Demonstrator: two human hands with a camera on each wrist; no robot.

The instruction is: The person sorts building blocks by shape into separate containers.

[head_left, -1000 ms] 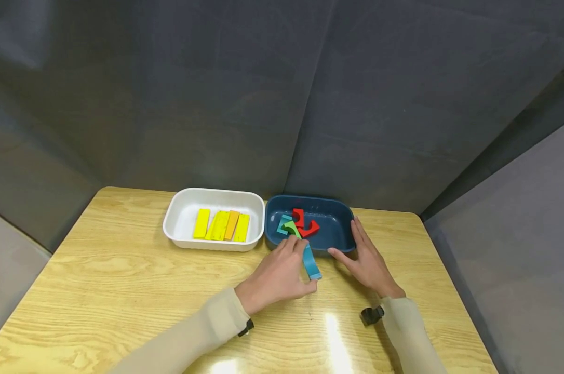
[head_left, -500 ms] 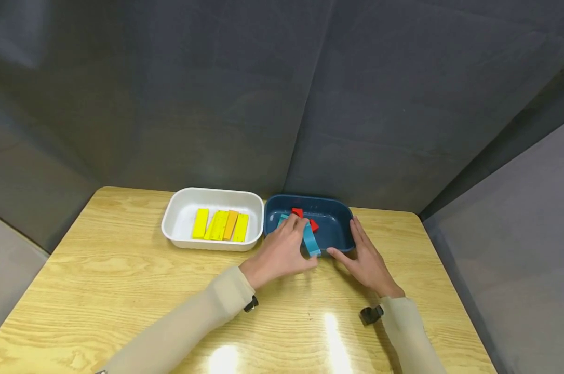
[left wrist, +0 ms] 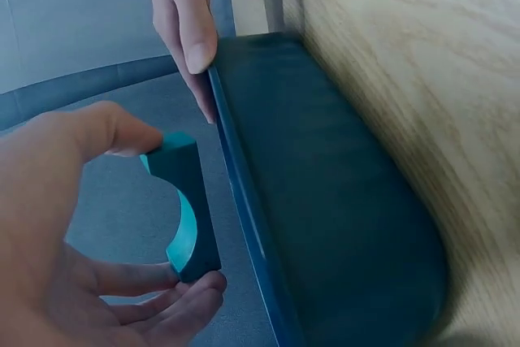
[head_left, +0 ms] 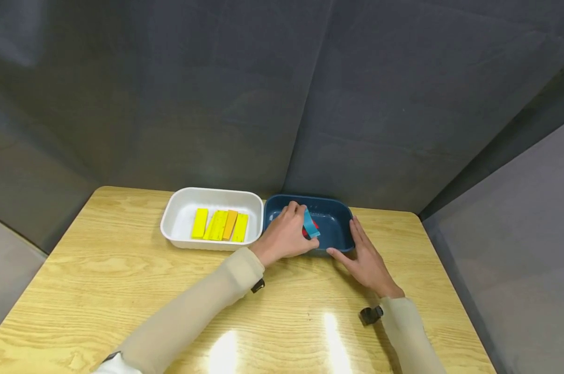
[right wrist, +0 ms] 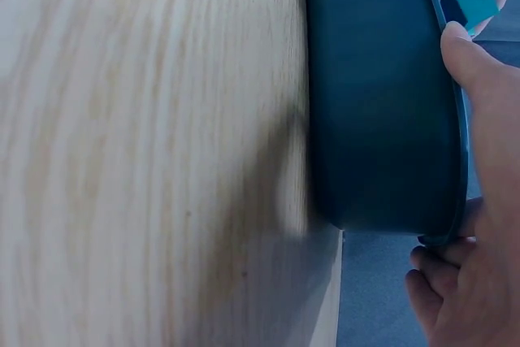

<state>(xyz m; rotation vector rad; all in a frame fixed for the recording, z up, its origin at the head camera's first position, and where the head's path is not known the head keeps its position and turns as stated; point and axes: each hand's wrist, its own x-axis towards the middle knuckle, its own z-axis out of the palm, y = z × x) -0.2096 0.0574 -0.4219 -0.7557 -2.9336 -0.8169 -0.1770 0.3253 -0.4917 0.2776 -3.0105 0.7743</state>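
In the head view my left hand [head_left: 285,232] is over the dark blue bin [head_left: 334,226] and pinches a blue arch-shaped block [head_left: 311,226]. The left wrist view shows the thumb at one end of that arch block [left wrist: 195,209] and fingertips at the other, just beyond the bin's rim. My right hand [head_left: 372,266] touches the bin's near right corner. Its thumb lies at the near rim and its fairly straight fingers lie along the right side. Bits of red block [head_left: 305,232] show behind the held arch; my left hand hides the bin's left part.
A white bin [head_left: 179,224] stands left of the dark blue one, with several yellow blocks [head_left: 200,223] and an orange block [head_left: 230,225] lying in it. Both bins sit near the back edge of the wooden table [head_left: 123,270]. Dark cloth [head_left: 216,104] hangs behind.
My left hand has moved forward with the blue arch block, from the near side of the dark blue bin to over it. It now covers the green and other blue blocks. The right hand stays put.
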